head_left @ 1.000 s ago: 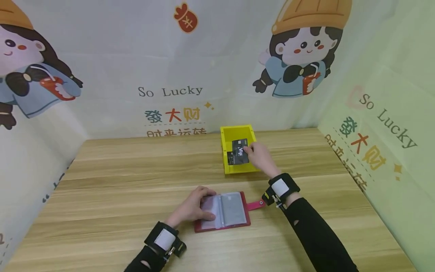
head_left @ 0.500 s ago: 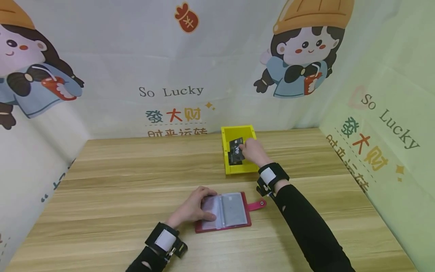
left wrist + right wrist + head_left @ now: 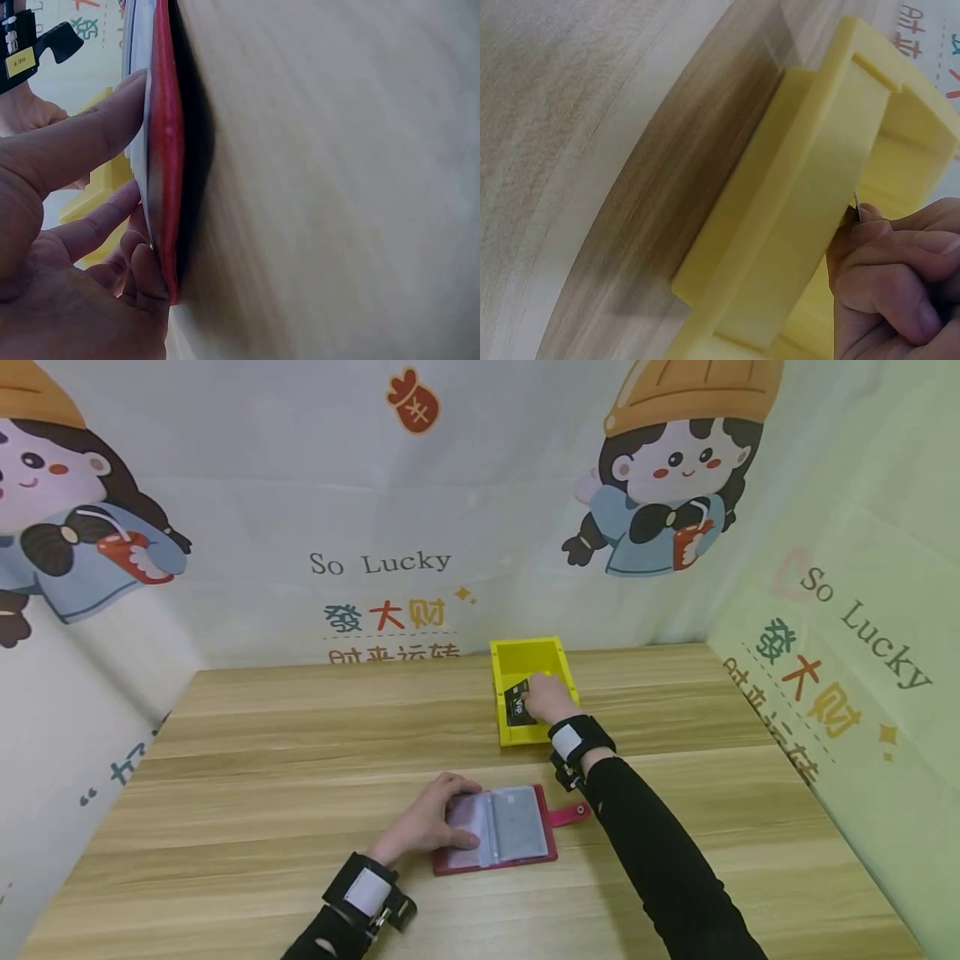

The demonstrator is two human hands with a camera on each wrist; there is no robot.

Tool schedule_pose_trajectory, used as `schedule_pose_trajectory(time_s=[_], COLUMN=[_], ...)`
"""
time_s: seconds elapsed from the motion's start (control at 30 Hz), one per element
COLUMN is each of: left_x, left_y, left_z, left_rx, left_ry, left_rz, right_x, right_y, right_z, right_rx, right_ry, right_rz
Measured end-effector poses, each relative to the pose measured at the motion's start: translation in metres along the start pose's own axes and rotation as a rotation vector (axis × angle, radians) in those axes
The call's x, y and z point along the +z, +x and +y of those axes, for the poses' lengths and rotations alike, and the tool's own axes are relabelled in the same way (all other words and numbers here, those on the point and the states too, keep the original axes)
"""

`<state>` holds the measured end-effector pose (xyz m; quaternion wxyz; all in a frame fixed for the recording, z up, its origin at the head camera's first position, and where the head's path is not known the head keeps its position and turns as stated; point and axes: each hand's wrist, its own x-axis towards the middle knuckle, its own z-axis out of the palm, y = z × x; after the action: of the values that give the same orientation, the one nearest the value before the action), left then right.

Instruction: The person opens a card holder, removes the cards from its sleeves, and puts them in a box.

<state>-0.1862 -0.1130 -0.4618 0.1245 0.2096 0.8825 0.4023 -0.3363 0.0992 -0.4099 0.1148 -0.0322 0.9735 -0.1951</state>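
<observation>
My right hand (image 3: 550, 697) is inside the yellow box (image 3: 529, 652) and pinches a black bank-style card (image 3: 515, 702) with white lettering. In the right wrist view, only a thin edge of the card (image 3: 857, 205) shows between thumb and fingers, with the other fingers folded in. My left hand (image 3: 431, 814) presses on the left page of a spread-open red card holder (image 3: 520, 825) with clear sleeves. From close up, the left thumb lies straight against the sleeves beside the red cover (image 3: 166, 142); the smaller fingers bend at its edge.
From the right side of the card holder extends a pink snap strap (image 3: 572, 814). Wood-grain tabletop (image 3: 300, 735) surrounds both things. A printed white backdrop (image 3: 480, 502) closes off the back and sides. Each wrist wears a black strap with a camera.
My right hand has moved left and deeper into the box, and the pinched card has shifted lower with it. My left hand and the card holder have stayed in place.
</observation>
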Motion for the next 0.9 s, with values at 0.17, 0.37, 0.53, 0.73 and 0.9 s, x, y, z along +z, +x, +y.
schedule_pose_trajectory(time_s=[0.17, 0.37, 0.53, 0.73, 0.9], left_x=[0.001, 0.002, 0.0, -0.001, -0.001], left_y=[0.001, 0.002, 0.001, 0.0, 0.0], left_z=[-0.002, -0.005, -0.004, -0.003, -0.004], left_rx=[-0.02, -0.006, -0.009, -0.007, -0.022], left_ry=[-0.004, 0.001, -0.002, 0.001, -0.006], left_rz=[-0.008, -0.007, -0.01, -0.007, -0.016], right_x=[0.005, 0.01, 0.012, 0.012, 0.013], right_y=[0.002, 0.008, 0.011, 0.009, 0.007], right_z=[0.0, -0.001, -0.002, -0.003, -0.004], right_rx=[0.037, 0.053, 0.067, 0.036, 0.042], right_ry=[0.008, -0.023, -0.058, -0.116, -0.138], right_rz=[-0.008, 0.004, 0.008, 0.034, 0.028])
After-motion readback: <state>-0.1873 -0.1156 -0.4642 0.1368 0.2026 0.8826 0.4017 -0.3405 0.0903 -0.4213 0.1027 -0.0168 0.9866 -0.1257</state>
